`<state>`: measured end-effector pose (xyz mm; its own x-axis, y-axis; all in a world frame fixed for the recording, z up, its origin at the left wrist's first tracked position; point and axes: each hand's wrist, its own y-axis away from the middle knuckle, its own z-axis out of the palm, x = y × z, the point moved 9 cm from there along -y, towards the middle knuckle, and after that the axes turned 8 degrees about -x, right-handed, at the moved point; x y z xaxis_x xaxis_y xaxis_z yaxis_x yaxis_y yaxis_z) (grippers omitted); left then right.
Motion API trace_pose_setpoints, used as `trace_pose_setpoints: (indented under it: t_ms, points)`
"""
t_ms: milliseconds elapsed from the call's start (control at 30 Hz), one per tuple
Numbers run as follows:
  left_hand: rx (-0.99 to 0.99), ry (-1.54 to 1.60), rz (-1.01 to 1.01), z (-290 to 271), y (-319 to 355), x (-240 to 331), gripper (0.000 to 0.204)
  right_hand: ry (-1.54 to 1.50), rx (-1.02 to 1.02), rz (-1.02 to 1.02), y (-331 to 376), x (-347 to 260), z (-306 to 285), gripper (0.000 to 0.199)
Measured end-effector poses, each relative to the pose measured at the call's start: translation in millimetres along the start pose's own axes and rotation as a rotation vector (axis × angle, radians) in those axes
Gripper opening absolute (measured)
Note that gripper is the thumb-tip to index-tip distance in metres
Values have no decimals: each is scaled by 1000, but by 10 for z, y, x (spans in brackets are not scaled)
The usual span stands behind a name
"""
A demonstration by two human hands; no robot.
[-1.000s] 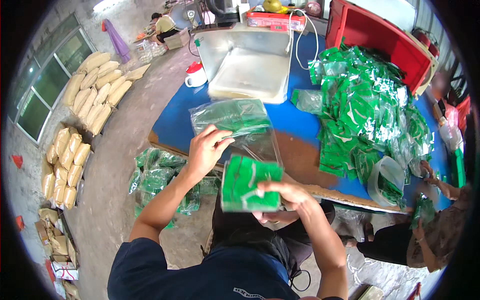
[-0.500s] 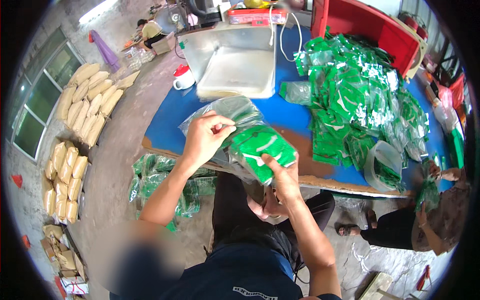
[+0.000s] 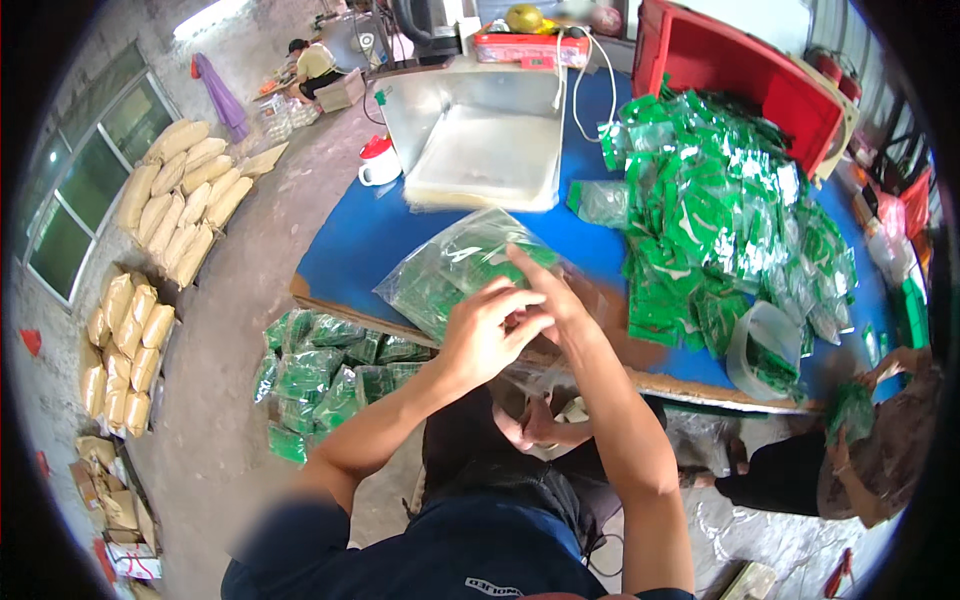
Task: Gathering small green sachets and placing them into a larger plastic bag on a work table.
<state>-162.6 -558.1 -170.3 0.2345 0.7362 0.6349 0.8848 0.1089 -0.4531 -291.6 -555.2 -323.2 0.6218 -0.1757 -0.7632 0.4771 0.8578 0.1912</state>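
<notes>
A clear plastic bag point(image 3: 425, 262) with green packets inside lies at the front edge of the blue table. My right hand point(image 3: 568, 310) rests over its right side, index finger stretched out along the film and the other fingers partly hidden. Close beside it, my left hand point(image 3: 485, 335) is at the bag's near side, thumb and fingers curled together; what they pinch, if anything, is hidden. Loose clear film hangs below both hands at the table edge. Behind the bag, a metal tray point(image 3: 410, 110) holds a stack of flat clear bags point(image 3: 490, 155).
A heap of green packets point(image 3: 710, 210) covers the table's right, before a tipped red crate point(image 3: 740, 60). A clear tub point(image 3: 745, 355) stands near the front edge. A red-lidded white mug point(image 3: 380, 165) is left. Filled bags point(image 3: 310, 385) lie on the floor. Another person's hands point(image 3: 845, 440) hold green packets at right.
The green packets my right hand held are now inside the clear bag, which lies flatter on the table. My left hand has moved down and right, next to my right hand.
</notes>
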Motion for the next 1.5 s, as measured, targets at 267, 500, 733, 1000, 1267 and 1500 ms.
trace_pose_setpoints:
  t_ms: [267, 500, 733, 1000, 1267, 1500]
  points:
    - [-264, 447, -701, -683, -110, -2730, 77, 258, 72, -85, 276, -166, 345, 83]
    - [-353, 1019, -675, -345, -48, -2372, 65, 555, 160, -512, 507, -323, 166, 97]
    - [-379, 939, -593, -332, 57, -1751, 71, 275, 131, -73, 683, -128, 140, 96]
    - [-479, 973, -630, -99, 63, -1665, 89, 539, 83, -195, 863, -67, 268, 110]
    - [-444, 635, -581, -204, 41, -1876, 96, 1065, 150, -300, 928, -219, 286, 75]
    - [-468, 636, -617, -133, -54, -1684, 102, 897, 207, -361, 804, -57, 172, 23]
